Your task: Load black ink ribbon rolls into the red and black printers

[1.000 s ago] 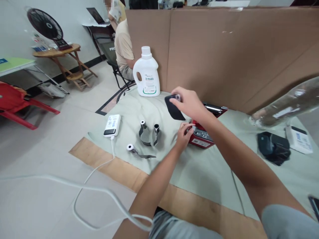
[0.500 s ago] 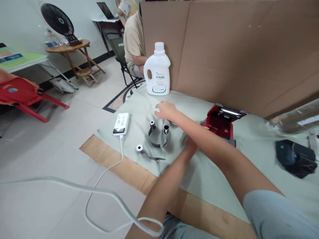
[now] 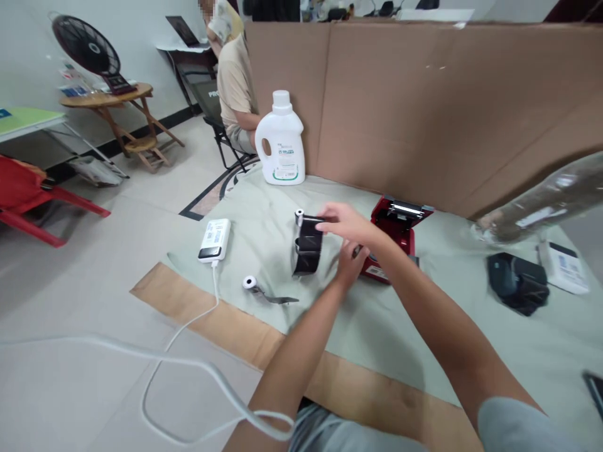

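My right hand reaches across above my left forearm, its thumb and fingers pinching the upper end of a shiny black ribbon roll. The ribbon hangs in a loop over the cloth, with a white-ended core at its far side. My left hand is lower, fingers curled at the left edge of a red printer-like machine; its grip there is partly hidden. The machine's lid is raised, showing a dark red interior. Left of the hands, another small roll lies with a dark strip trailing from it.
A white detergent bottle stands before a cardboard wall. A white power bank with a cable lies left. On the right are a black object and a white device. A person sits behind.
My right hand has moved right and taken hold of the black ribbon, tipping it up. My left hand now shows beside the red machine. The view has shifted right.
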